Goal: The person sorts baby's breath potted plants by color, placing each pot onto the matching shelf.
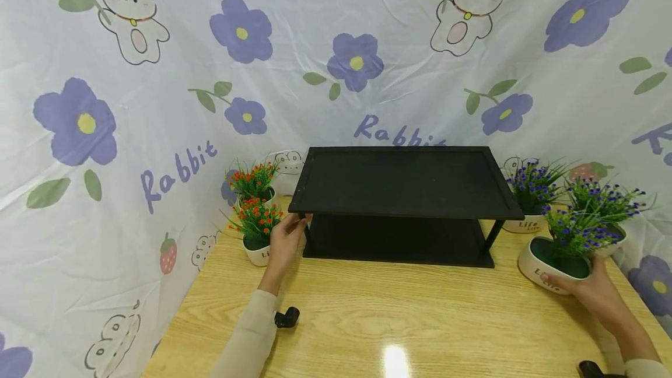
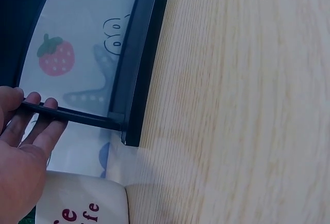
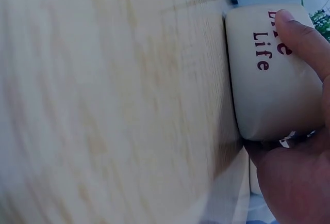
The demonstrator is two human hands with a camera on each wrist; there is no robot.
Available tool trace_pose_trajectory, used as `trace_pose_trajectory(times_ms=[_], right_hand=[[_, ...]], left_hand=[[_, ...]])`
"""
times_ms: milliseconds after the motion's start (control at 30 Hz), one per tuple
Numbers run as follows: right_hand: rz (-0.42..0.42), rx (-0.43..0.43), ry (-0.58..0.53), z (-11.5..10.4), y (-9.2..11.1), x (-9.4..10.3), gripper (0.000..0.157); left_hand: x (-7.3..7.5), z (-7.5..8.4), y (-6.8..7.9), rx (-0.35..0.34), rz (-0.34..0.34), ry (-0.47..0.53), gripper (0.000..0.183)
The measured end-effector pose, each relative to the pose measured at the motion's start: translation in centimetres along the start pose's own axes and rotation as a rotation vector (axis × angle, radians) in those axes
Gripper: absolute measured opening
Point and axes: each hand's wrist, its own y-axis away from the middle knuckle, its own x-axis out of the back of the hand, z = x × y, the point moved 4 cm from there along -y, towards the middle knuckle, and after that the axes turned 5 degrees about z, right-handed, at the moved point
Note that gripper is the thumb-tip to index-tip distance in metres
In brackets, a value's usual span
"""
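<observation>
A black two-tier shelf (image 1: 394,182) stands on the wooden table. My left hand (image 1: 283,244) is at its left front corner, just under the top board. In the left wrist view the thumb and fingers hold a thin black post (image 2: 90,118) of the shelf. On the right, my right hand (image 1: 598,299) grips a cream oval flowerpot (image 3: 273,95) with "Life" lettering and purple artificial flowers (image 1: 580,232). The thumb lies across the pot's lettered front; the other fingers are mostly hidden behind it. The pot's base appears to touch the table or nearly so.
Two pots with orange-red flowers, a front one (image 1: 256,220) and a back one (image 1: 265,177), stand left of the shelf. Two more purple-flowered pots, one by the shelf (image 1: 525,223) and one farther right (image 1: 604,200), stand behind the gripped one. A patterned cloth (image 1: 299,104) hangs behind the table.
</observation>
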Motion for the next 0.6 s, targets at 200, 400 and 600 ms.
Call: trace_pose_trajectory(times_ms=[200, 400, 600], right_hand=[[-0.015, -0.005, 0.008, -0.02, 0.04, 0.03, 0.125], [-0.014, -0.020, 0.038, 0.07, 0.19, -0.02, 0.127], [-0.012, -0.015, 0.047, -0.32, 0.50, -0.06, 0.127]], left_hand=[[-0.02, -0.05, 0.04, -0.008, 0.000, 0.009, 0.034], [-0.14, -0.09, 0.13, -0.006, 0.006, 0.000, 0.037], [0.03, -0.01, 0.16, -0.012, 0.003, 0.016, 0.037]])
